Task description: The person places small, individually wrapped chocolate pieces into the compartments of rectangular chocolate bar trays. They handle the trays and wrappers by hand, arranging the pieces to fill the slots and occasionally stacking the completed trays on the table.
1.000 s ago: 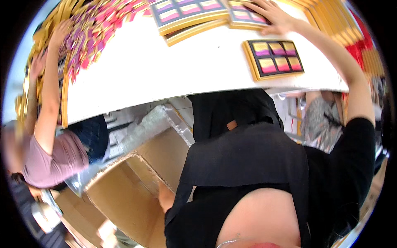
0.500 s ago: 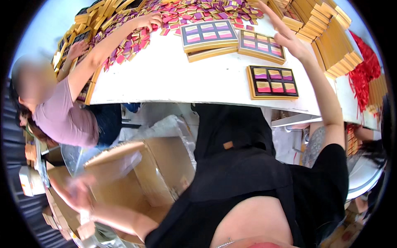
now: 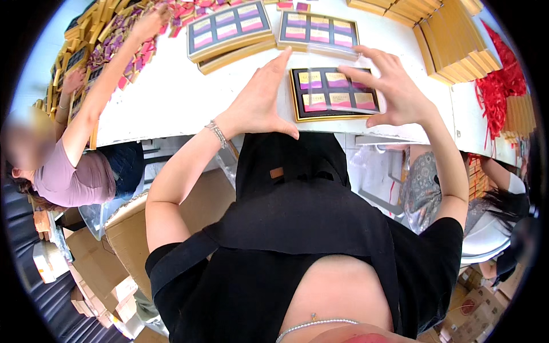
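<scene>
L hand (image 3: pixel 260 103) moved up to ctr, fingers spread; R hand (image 3: pixel 397 88) grips clear cover (image 3: pixel 333 62), unseated, over filled box (image 3: pixel 295 98).

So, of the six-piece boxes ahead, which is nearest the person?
The front box, between left hand and right hand; the stacked pair and the single box beside it lie farther back.

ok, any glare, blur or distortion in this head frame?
Head view: white tabletop nearly blown out; head view: clear cover at the right hand shows mainly as faint edges and reflections; head view: right hand and left hand fairly crisp; head view: fisheye bows the tabletop's front edge, corners black.
</scene>
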The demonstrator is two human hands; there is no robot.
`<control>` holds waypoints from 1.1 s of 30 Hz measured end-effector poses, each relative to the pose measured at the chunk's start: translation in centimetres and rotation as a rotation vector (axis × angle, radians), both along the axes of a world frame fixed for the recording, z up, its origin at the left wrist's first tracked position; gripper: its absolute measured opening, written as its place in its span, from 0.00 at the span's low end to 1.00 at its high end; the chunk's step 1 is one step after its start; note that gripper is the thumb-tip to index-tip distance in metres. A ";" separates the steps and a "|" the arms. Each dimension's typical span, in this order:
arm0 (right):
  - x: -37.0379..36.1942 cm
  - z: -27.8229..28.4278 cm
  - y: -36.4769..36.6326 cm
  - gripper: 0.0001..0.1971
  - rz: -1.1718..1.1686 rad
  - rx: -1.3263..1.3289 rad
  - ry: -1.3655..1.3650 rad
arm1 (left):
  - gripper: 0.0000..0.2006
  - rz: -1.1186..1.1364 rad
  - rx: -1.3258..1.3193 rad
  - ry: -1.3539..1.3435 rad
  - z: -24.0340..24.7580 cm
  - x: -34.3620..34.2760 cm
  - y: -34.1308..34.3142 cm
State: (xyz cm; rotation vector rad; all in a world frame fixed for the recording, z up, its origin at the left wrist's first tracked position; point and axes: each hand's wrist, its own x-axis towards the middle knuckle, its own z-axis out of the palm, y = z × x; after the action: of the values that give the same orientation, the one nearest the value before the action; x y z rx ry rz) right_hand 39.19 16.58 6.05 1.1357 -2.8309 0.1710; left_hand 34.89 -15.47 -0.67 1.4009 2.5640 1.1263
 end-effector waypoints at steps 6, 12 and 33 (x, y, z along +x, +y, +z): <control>-1.0 -3.1 -2.0 0.56 0.039 0.064 -0.085 | 0.71 0.134 -0.123 -0.019 -3.1 0.6 1.4; -0.6 -3.6 -2.1 0.55 0.046 0.064 -0.162 | 0.67 0.155 -0.178 -0.015 -2.5 0.6 1.2; -19.0 -2.5 1.8 0.41 -0.233 -0.399 -0.502 | 0.40 0.314 -0.230 0.515 1.2 -11.3 -10.9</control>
State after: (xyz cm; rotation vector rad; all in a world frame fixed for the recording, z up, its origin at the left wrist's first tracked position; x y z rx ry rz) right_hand 20.16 18.34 3.53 0.7496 -3.0898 1.0815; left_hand 23.55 -26.32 0.50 1.4133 3.2285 0.4952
